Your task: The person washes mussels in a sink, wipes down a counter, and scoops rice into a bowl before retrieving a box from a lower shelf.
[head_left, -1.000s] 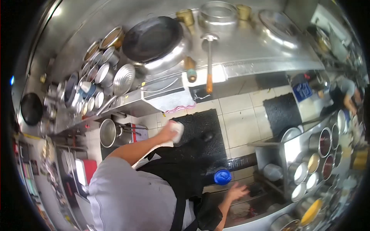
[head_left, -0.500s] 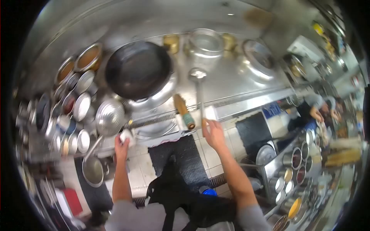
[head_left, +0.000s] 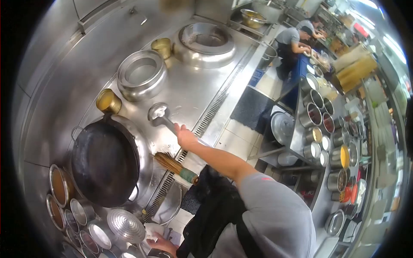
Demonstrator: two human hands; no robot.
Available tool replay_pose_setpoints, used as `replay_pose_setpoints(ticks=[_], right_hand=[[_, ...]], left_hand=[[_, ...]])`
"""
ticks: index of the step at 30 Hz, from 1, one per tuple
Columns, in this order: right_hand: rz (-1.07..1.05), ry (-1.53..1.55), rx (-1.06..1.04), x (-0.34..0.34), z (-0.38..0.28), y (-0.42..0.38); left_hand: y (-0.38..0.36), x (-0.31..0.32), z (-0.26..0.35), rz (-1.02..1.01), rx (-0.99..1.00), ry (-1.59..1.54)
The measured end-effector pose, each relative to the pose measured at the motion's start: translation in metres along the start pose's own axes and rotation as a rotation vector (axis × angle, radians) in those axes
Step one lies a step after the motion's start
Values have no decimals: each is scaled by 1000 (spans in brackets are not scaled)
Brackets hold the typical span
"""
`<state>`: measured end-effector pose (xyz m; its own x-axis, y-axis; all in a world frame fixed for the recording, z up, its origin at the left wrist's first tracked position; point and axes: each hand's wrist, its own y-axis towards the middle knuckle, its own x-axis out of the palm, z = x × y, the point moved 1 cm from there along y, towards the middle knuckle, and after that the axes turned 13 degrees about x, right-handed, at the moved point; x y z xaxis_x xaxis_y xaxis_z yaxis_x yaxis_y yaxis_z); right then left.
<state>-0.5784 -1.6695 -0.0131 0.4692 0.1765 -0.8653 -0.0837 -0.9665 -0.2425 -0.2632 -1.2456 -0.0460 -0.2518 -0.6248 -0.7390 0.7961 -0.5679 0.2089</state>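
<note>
My right hand is closed around the handle of a metal ladle, whose bowl is over the steel stove top. My left hand is low in the view, its fingers bent against a white cloth. Beside that hand is a perforated strainer. Left of the ladle, a large dark wok sits on a burner ring. A bamboo brush with a green-wrapped end lies across the drain slot, below my right forearm.
A metal pot stands behind the ladle, between two brass-coloured tins. An uncovered burner ring is farther back. Seasoning containers crowd the lower left. A counter with several pots runs along the right, where two people work.
The view has swung toward the right side of the kitchen. My right hand, earlier at the end of the ladle's handle, now grips it closer to the bowl. My left hand stays by the strainer.
</note>
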Motion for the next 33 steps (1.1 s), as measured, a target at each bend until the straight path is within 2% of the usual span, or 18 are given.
replay_pose_setpoints(ticks=[2,6,8,10,11,12,14,15,17,19,21,22,24,26,28,29,32,33], right_hand=[[7,-3,-21,-23,14,9],[176,211,-137,-83,-13,80],[231,272,-125,-99,-44,144],[259,302,-70,-104,-74,211],[290,319,-45,-99,-85,245],[281,331,-51,-93,-96,280],[250,-13,-209,-81,-109,332],[249,-6,-211,-75,-107,348],[-360,269,-158,-66,-104,374],[-604,1088,241,-102,-97,331],[-724,1273,101,-91,-76,317],[-753,1294,107,-92,-69,305],[-769,1340,140,-90,-60,277],[-784,1362,47,-79,-50,258],[-770,1353,-45,-81,-48,243],[-739,1316,-120,-78,-48,245],[-858,1555,21,-68,-43,264],[-940,1840,142,-58,-40,267]], left_hand=[[4,-16,18,112,289,328],[68,-17,156,131,361,74],[110,19,219,92,537,-93],[142,64,326,16,611,-246],[155,96,370,-11,626,-436],[170,126,409,-86,761,-471],[194,190,467,-191,906,-488],[207,226,487,-276,881,-525],[228,291,519,-413,778,-646],[251,353,532,-447,701,-726],[274,412,533,-570,403,-715],[279,417,545,-556,413,-714],[281,420,567,-667,146,-581],[282,426,580,-669,117,-567],[283,444,586,-800,35,-699],[278,454,590,-717,-14,-759],[284,453,606,-662,98,-675],[273,452,615,-526,66,-816]])
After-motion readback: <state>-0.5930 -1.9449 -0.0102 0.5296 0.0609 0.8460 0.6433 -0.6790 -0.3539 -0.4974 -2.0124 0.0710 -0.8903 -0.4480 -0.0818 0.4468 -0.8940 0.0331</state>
